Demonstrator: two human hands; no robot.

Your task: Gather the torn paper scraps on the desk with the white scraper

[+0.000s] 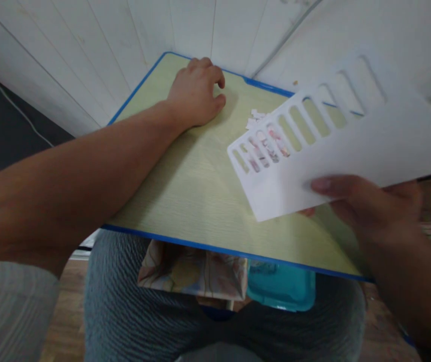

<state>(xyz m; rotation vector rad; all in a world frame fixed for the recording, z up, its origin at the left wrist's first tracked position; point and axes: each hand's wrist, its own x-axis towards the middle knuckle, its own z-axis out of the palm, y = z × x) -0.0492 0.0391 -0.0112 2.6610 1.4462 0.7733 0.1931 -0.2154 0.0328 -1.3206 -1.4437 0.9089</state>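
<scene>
My right hand (373, 201) grips a white sheet with a row of rounded slots (381, 146) by its lower edge, thumb on top. The sheet is tilted above the table's right side. Through some of its slots I see pinkish patterned pieces; the tabletop or wall shows through others. Small white scraps (255, 118) lie on the table by the sheet's upper left edge, partly hidden by it. My left hand (199, 93) rests near the table's far edge, fingers curled and thumb apart, with nothing visible in it.
The pale yellow-green table (185, 181) has a blue rim and stands against a white panelled wall (200, 25). Below its front edge are a patterned pouch or box (196, 271) and a turquoise plastic container (283, 286), above my lap. A grey cable (287, 35) runs along the wall.
</scene>
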